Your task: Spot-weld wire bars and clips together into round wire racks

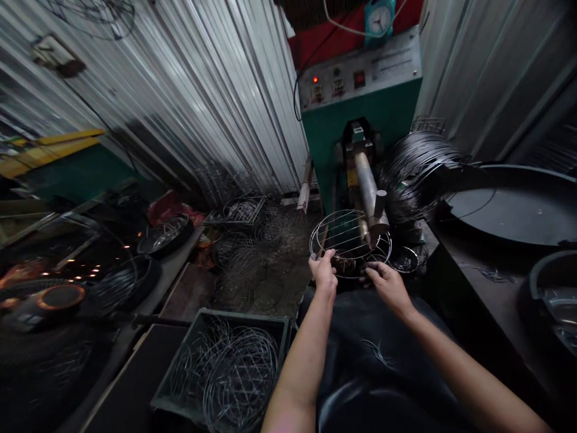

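A round wire rack [342, 231] with parallel bars sits under the metal arm [367, 183] of a green machine [360, 105]. My left hand [323, 270] is closed on the near left part of its rim. My right hand [384, 281] is pinched at the near right side of the rack, below the electrode tip [366, 231]; a small dark wire shows at its fingertips. A dark apron [383, 355] covers my lap, with a few loose short wires [377, 352] lying on it.
A green crate [178, 376] of wire racks stands at the lower left. More wire pieces cover the floor [265, 258]. Right of the machine are a wire bundle [419, 168] and a large round tray [518, 210]. Sparks [72, 267] glow at the far left.
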Demonstrator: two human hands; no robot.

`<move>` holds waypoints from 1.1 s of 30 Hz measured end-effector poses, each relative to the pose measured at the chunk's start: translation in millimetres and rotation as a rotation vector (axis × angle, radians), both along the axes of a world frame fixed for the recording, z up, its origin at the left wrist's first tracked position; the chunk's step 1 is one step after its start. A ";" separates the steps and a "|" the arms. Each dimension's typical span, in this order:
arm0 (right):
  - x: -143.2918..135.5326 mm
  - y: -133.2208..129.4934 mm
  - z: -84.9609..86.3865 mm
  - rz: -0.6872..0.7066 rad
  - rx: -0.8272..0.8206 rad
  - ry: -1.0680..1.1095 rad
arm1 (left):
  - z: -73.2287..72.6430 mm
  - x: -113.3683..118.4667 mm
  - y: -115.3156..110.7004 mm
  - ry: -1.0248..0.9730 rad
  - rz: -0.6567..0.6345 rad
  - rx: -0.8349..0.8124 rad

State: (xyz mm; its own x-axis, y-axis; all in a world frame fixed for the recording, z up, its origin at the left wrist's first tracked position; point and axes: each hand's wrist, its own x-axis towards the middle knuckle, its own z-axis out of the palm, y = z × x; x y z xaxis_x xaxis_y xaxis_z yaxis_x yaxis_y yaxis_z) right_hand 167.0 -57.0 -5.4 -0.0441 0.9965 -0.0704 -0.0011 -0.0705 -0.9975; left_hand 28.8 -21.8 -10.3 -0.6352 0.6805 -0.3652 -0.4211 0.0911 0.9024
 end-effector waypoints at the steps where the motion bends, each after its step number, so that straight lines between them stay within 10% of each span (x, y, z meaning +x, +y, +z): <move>1: 0.8 1.8 -2.1 -0.021 0.000 -0.004 | -0.1 2.4 0.8 0.005 0.010 0.008; 33: 18.4 12.2 -12.1 -0.058 0.164 -0.113 | 2.1 24.2 10.2 -0.057 0.012 0.009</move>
State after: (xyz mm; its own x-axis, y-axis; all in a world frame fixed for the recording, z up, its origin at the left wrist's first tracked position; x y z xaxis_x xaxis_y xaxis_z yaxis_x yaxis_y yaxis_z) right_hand 185.4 -44.8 -17.5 0.0129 0.9957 0.0913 0.1124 0.0893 -0.9896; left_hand 53.0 -11.6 -8.3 -0.6217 0.6764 -0.3949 -0.4724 0.0783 0.8779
